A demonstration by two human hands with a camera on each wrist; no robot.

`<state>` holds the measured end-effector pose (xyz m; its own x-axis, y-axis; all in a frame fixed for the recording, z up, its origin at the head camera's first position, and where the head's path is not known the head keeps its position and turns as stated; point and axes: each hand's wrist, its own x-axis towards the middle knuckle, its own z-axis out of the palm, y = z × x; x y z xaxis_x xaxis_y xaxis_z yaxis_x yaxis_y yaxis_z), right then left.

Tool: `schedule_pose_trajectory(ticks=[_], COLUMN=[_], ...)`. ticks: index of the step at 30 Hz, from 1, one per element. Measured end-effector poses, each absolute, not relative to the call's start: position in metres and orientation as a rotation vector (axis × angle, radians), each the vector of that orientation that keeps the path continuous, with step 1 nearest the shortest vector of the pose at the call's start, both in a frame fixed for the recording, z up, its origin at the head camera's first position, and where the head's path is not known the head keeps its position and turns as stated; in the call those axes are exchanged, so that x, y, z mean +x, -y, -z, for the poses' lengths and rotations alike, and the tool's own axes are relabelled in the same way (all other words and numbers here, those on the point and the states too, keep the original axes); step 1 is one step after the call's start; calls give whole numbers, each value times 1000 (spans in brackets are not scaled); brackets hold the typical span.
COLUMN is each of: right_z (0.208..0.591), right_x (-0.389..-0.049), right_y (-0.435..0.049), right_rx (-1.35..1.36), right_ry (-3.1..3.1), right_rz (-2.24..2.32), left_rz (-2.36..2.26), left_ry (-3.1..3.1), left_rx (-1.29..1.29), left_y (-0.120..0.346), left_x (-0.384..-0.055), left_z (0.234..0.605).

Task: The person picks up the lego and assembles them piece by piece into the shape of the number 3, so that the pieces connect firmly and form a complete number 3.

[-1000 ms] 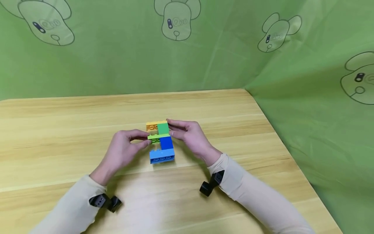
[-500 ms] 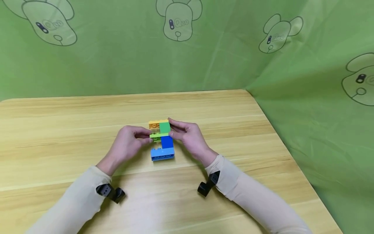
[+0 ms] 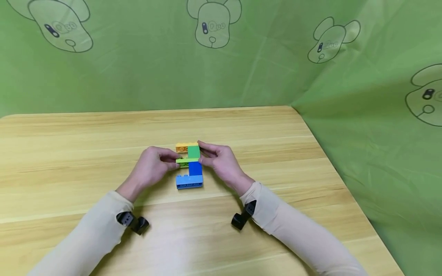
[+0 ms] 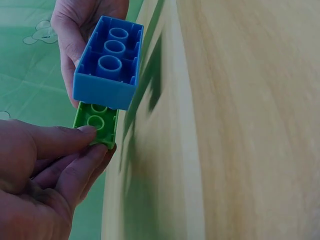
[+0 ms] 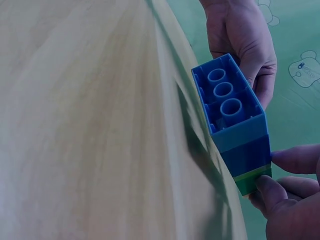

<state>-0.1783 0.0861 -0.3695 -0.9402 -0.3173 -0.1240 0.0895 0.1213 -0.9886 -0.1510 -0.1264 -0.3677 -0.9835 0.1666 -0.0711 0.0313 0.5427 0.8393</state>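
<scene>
A joined toy-brick build has an orange brick (image 3: 182,147) at the far end, then a green brick (image 3: 193,151), a lime brick (image 3: 183,161), a dark blue brick (image 3: 195,168) and a light blue brick (image 3: 189,181) nearest me. My left hand (image 3: 149,165) pinches the free left end of the lime brick between thumb and fingers. From the other side my right hand (image 3: 223,163) grips the build around the green brick, its thumb near the lime one. Hollow undersides with round tubes show on the light blue brick in both wrist views. Fingers hide part of the far end.
Under the build lies a wood-grain table (image 3: 193,230), its right edge running diagonally. Green cloth (image 3: 152,76) with printed cartoon heads hangs behind and to the right. Small black cameras (image 3: 132,222) sit on both sleeves.
My left hand has shifted slightly away from me and keeps its pinch on the lime brick. The build has turned a little; the right hand has barely moved.
</scene>
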Motion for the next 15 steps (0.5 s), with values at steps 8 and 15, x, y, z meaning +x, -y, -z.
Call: schedule_pose_trajectory(ticks=[8,15], right_z=[375,378], right_x=[-179,-177], right_y=[-86,-88], right_rx=[-202,-195], right_ry=[-2117,-2124], right_rz=[1830,1813], left_rz=[-1370,-1263], left_ry=[-2647,-2740], left_rx=[182,244], left_y=[125,118], left_x=[-152,-150], left_z=[373,373])
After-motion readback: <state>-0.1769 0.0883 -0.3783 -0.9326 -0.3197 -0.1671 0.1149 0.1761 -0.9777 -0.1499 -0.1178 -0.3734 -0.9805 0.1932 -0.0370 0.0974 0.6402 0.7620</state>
